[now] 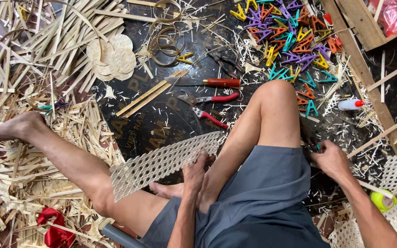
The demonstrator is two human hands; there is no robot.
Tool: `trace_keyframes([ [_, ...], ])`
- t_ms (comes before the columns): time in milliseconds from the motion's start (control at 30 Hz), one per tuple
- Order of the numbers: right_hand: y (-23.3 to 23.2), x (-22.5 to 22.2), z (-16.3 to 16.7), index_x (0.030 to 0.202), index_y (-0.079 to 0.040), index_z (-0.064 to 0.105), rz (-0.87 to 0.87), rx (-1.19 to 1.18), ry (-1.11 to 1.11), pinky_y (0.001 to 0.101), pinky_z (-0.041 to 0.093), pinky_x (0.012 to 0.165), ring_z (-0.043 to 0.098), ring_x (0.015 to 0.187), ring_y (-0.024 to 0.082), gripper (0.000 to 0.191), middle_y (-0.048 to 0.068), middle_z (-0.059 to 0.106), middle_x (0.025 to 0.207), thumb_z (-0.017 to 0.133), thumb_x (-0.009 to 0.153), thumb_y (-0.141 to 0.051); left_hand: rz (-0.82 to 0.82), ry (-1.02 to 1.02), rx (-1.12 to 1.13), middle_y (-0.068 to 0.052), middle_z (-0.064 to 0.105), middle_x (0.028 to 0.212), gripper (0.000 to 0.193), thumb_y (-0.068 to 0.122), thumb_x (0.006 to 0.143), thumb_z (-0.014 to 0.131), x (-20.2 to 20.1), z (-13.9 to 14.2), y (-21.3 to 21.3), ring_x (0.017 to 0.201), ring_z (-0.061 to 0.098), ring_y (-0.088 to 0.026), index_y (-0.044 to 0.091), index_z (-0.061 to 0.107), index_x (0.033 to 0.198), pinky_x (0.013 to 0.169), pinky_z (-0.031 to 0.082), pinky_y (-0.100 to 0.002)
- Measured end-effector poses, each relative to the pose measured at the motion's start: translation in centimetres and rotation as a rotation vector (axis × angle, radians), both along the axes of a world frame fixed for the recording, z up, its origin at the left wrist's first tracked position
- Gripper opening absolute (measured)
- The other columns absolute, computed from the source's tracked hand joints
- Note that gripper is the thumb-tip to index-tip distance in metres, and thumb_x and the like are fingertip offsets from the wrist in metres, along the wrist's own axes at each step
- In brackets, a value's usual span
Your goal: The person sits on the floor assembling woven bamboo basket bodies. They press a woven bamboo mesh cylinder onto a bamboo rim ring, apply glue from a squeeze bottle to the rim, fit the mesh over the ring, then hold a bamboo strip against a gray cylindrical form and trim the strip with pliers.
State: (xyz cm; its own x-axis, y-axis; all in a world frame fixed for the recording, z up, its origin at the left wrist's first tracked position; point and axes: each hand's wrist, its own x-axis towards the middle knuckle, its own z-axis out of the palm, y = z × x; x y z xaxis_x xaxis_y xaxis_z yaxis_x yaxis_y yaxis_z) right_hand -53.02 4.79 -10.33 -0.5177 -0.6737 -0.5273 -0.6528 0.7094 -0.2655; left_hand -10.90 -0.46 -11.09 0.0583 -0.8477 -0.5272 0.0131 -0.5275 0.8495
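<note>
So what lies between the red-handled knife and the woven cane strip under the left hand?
Head view: red-handled pruning shears lie open on the dark mat between the knife and the woven strip that the left hand touches.

Head-worn view, steeply down, close
</note>
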Motion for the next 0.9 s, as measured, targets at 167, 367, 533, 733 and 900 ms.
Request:
trace_keyframes([
  [167,1.1,0.7,2.6,0.108,0.004,0.069,-0.061,-0.143,-0.06,0.0437,0.054,0.064,0.071,0.073,0.035,0.05,0.023,0.073,0.085,0.084,0.079,-0.034,0.352,0.348,-0.062,-0.012,0.071,0.107,0.023,0.012,0.1,0.059,1.8,-0.4,-0.5,0.091,0.071,-0.021,-0.005,0.067,0.114,0.089,0.061,-0.042],
  [367,-0.3,4.5,8.5,0.128,0.004,0.06,0.424,-0.46,0.245,0.0381,0.054,0.06,0.071,0.07,0.025,0.059,0.012,0.071,0.079,0.083,0.085,-0.03,0.556,0.63,-0.133,-0.011,0.067,0.097,0.017,0.012,0.104,0.057,3.1,1.2,-2.5,0.089,0.069,-0.026,-0.001,0.062,0.112,0.092,0.059,-0.056],
  [533,-3.4,10.8,11.3,0.127,-0.002,0.057,0.716,-0.932,0.095,0.0398,0.055,0.063,0.069,0.076,0.028,0.058,0.017,0.07,0.095,0.082,0.076,-0.013,0.496,0.813,-0.283,-0.015,0.069,0.103,0.022,0.014,0.108,0.056,2.5,5.6,-5.6,0.096,0.071,-0.029,-0.006,0.059,0.116,0.096,0.06,-0.057],
  [733,-4.8,20.1,10.0,0.141,-0.001,0.051,0.259,-0.595,-1.151,0.0301,0.052,0.09,0.061,0.102,0.016,0.059,0.008,0.06,0.113,0.073,0.088,-0.014,0.358,0.883,-0.384,-0.019,0.07,0.114,0.024,0.015,0.112,0.054,-0.1,12.7,-6.7,0.098,0.071,-0.03,-0.003,0.058,0.128,0.083,0.057,-0.043],
  [900,-6.0,24.1,9.8,0.15,0.002,0.043,0.329,-0.662,-1.36,0.0296,0.048,0.095,0.059,0.113,0.017,0.08,0.01,0.06,0.128,0.065,0.098,-0.054,0.414,0.912,-0.4,-0.014,0.068,0.122,0.028,0.014,0.109,0.055,-0.1,16.0,-6.7,0.105,0.07,-0.027,0.0,0.056,0.133,0.088,0.061,-0.046],
])
